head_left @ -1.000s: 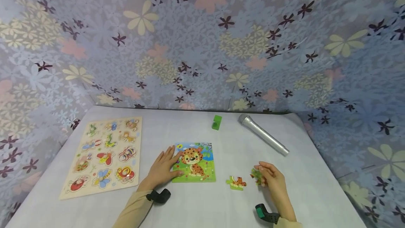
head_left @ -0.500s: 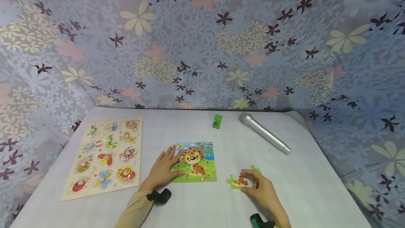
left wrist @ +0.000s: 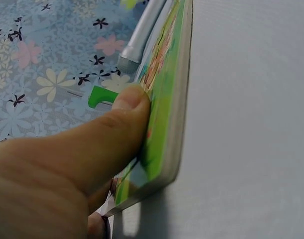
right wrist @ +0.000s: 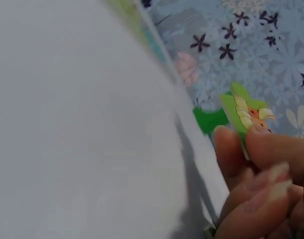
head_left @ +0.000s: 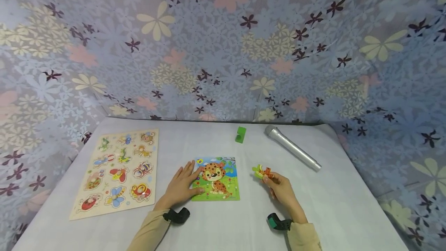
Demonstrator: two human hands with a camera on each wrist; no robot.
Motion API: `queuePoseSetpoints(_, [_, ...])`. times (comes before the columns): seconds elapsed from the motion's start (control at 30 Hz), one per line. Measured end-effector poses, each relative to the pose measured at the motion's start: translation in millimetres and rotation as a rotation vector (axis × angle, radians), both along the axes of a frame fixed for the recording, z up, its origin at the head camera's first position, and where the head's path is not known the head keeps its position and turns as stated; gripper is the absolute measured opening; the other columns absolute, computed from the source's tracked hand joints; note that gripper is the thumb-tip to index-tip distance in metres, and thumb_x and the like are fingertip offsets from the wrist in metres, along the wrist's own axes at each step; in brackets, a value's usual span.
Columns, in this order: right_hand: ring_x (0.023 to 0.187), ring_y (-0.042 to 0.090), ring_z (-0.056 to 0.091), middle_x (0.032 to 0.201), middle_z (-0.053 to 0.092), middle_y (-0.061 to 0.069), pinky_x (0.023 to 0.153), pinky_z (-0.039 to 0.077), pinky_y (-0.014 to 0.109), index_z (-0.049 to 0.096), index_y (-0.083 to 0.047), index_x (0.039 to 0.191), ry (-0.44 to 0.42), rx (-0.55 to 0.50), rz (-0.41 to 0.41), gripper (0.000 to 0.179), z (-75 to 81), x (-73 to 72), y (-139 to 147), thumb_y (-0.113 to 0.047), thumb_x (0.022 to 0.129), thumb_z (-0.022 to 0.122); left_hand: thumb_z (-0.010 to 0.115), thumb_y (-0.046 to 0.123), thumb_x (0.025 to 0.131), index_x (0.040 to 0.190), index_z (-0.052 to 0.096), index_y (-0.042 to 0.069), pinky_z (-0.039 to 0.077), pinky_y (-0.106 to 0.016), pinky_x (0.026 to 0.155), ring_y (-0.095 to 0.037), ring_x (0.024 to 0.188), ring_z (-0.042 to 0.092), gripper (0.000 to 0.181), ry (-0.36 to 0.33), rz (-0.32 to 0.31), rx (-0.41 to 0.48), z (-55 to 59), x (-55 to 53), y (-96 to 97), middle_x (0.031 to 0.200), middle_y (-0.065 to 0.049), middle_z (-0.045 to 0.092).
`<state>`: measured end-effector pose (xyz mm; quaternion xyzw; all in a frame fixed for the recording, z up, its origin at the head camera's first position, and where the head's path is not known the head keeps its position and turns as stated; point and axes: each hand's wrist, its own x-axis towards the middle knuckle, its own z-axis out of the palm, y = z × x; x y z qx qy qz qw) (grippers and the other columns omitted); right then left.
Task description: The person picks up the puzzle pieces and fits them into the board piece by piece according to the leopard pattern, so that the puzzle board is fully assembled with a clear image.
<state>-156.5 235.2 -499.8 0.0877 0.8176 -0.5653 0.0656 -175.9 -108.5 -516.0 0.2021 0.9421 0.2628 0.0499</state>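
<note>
My left hand rests at the left side of a square leopard jigsaw puzzle with its fingers spread. In the left wrist view the thumb lies on the puzzle's printed face near a corner. To the right of the puzzle, my right hand pinches a jigsaw puzzle piece with orange spots and light green. The right wrist view shows this piece tilted between thumb and index finger, the other fingers curled below. A bit of green shows beside those lower fingers, mostly hidden.
A wooden board of insect and animal pictures lies on the left. Behind the puzzle is a green notched block. A silver microphone lies at the back right. A flowered cloth hangs behind the white table.
My right hand moved left to the leopard piece on the table, picked it up and raised it away from me, toward the puzzle's right side. The left hand stayed in place.
</note>
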Motion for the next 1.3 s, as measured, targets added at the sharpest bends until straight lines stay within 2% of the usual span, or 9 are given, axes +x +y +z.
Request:
queuePoseSetpoints(0.1, [0.048,0.004,0.04,0.061,0.053,-0.005,0.045,0.035,0.017,0.059,0.008,0.115,0.008,-0.118,-0.039,0.03,-3.0,-10.2,-20.2,-0.018,0.102,0.049,0.066,0.044,0.087,0.149,0.037,0.01,0.011,-0.053,0.122,-0.037,0.149,0.017,0.076,-0.009,-0.01,0.01,-1.0,0.5,1.0,0.159,-0.022,0.019])
queuePoseSetpoints(0.2, [0.048,0.004,0.04,0.06,0.05,-0.003,0.045,0.035,0.017,0.059,0.008,0.115,0.044,-0.154,-0.015,0.03,-5.5,-12.0,-45.3,-0.016,0.103,0.045,0.066,0.044,0.087,0.149,0.037,0.01,0.012,-0.054,0.122,-0.038,0.149,0.017,0.077,-0.012,-0.016,0.007,-0.6,1.3,1.3,0.159,-0.023,0.02])
queuePoseSetpoints(0.23, [0.047,0.005,0.039,0.058,0.046,-0.002,0.045,0.034,0.017,0.059,0.009,0.114,0.057,-0.15,0.009,0.029,-1.5,-10.3,-53.6,-0.014,0.103,0.046,0.066,0.044,0.087,0.149,0.037,0.01,0.012,-0.054,0.122,-0.038,0.149,0.017,0.076,-0.011,-0.016,0.003,0.3,1.1,1.1,0.159,-0.023,0.02])
queuePoseSetpoints(0.33, [0.047,0.005,0.038,0.063,0.051,0.002,0.044,0.033,0.018,0.061,0.01,0.115,0.097,-0.126,0.066,0.025,-0.9,-9.6,-72.4,-0.008,0.099,0.051,0.066,0.043,0.087,0.149,0.037,0.009,0.013,-0.054,0.122,-0.038,0.149,0.018,0.076,0.003,-0.015,-0.002,5.4,0.0,-0.3,0.159,-0.023,0.021])
queuePoseSetpoints(0.5, [0.044,0.004,0.03,0.073,0.065,0.01,0.047,0.03,0.018,0.064,-0.001,0.118,0.127,-0.119,0.091,0.026,-7.9,-4.8,-91.1,-0.01,0.094,0.062,0.067,0.041,0.087,0.148,0.038,0.006,0.014,-0.055,0.121,-0.04,0.148,0.019,0.076,0.012,-0.021,0.006,10.5,-0.1,-0.9,0.158,-0.025,0.022])
queuePoseSetpoints(0.67, [0.052,0.003,0.048,0.073,0.071,0.008,0.052,0.037,0.019,0.069,-0.008,0.098,0.197,-0.015,0.092,0.013,-11.1,4.7,-106.1,-0.017,0.09,0.068,0.067,0.042,0.087,0.149,0.037,0.008,0.013,-0.054,0.122,-0.038,0.149,0.018,0.076,-0.003,-0.01,-0.001,6.6,1.6,-0.2,0.159,-0.023,0.021])
queuePoseSetpoints(0.8, [0.059,0.003,0.059,0.074,0.073,0.006,0.056,0.043,0.018,0.07,-0.009,0.091,0.236,0.049,0.087,0.011,-11.2,9.9,-114.6,-0.02,0.089,0.07,0.067,0.041,0.087,0.149,0.038,0.01,0.013,-0.054,0.122,-0.037,0.149,0.018,0.075,0.0,0.002,0.001,3.7,1.5,0.0,0.159,-0.022,0.021])
queuePoseSetpoints(1.1, [0.057,-0.002,0.056,0.072,0.073,-0.004,0.056,0.04,0.017,0.069,-0.015,0.097,0.266,0.213,0.119,0.016,-12.9,10.8,-119.8,-0.026,0.087,0.072,0.066,0.043,0.087,0.149,0.038,0.01,0.013,-0.053,0.122,-0.036,0.149,0.018,0.075,-0.004,0.002,0.0,2.4,0.5,-0.3,0.159,-0.022,0.022])
queuePoseSetpoints(1.3, [0.052,-0.001,0.049,0.067,0.069,-0.007,0.05,0.036,0.017,0.069,-0.017,0.095,0.275,0.305,0.147,0.014,-12.7,10.1,-119.3,-0.028,0.086,0.072,0.063,0.045,0.088,0.149,0.038,0.009,0.013,-0.053,0.122,-0.036,0.15,0.018,0.075,-0.002,0.009,-0.008,1.4,0.8,0.2,0.159,-0.021,0.022])
